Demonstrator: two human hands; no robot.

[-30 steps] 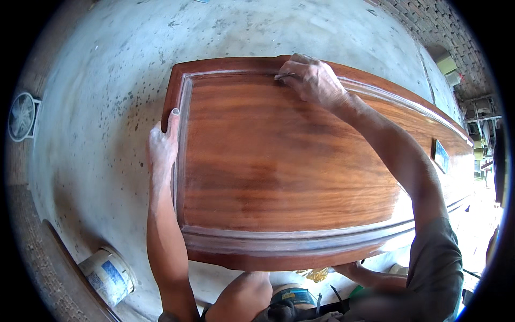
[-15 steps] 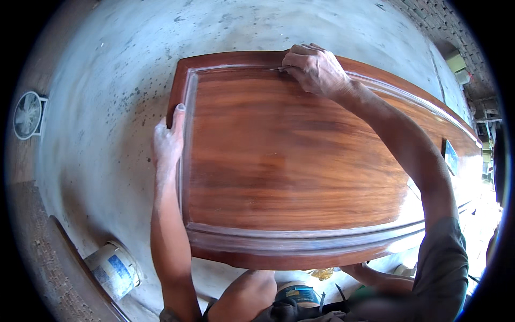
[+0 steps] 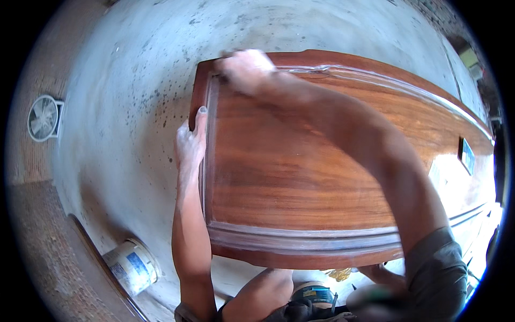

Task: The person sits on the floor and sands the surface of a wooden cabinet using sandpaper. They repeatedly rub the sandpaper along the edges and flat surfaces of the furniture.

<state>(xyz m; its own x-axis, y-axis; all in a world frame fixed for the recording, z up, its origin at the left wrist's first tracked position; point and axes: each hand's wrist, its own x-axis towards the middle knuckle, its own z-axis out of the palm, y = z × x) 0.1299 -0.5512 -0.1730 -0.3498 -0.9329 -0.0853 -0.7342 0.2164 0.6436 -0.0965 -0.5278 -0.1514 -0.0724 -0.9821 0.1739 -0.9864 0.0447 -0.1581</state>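
Observation:
A large reddish-brown wooden panel (image 3: 289, 177) lies across the view, its glossy grain framed by a moulding (image 3: 300, 232) with whitish streaks. At the panel's left edge my left hand (image 3: 192, 140) is closed round the rim, its whitened thumb lying on top. My right arm reaches over the panel to the far left corner. There my right hand (image 3: 245, 70) bears on the moulding, its fingers bent and smeared by motion. Whatever small thing is at its fingertips cannot be made out.
A white fan (image 3: 45, 118) stands at the far left. Lower left is a stained bucket (image 3: 132, 266) beside a dark board edge. Another tub (image 3: 314, 293) sits by my leg under the panel's near edge. A small blue-faced item (image 3: 466, 155) rests on the panel's right part.
My right hand has slid left along the far moulding to the corner. My left hand keeps its place on the edge. The whole view has shifted slightly.

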